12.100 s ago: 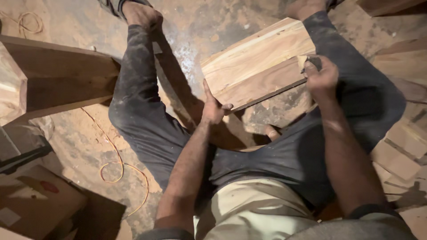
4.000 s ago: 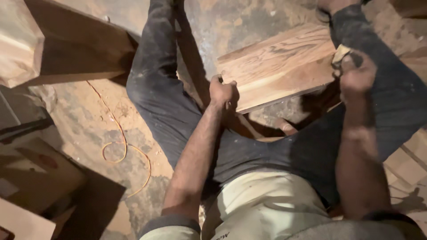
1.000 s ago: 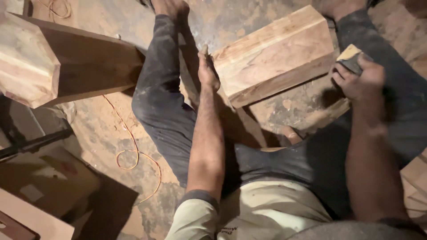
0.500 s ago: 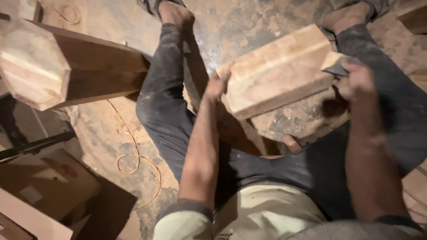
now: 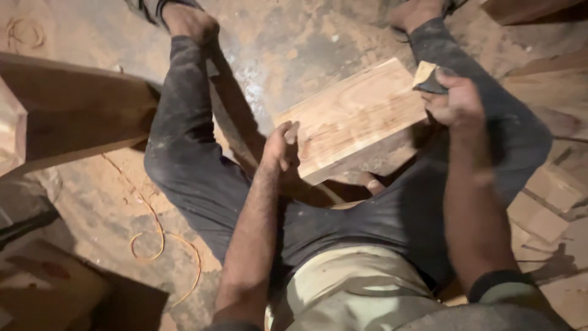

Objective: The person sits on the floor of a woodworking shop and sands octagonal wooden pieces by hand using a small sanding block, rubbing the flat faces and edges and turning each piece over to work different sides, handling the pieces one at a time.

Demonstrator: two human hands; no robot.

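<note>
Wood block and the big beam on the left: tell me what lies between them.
In the head view, the person's left leg in dark trousers lies between the wood block and the big beam, with dusty floor further up. The left hand steadies the block's near corner.

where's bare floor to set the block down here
Bare floor lies between the feet beyond the wooden block, and left of the left leg by the yellow cord. Crowded: wood offcuts at right, big beam at left.
</note>
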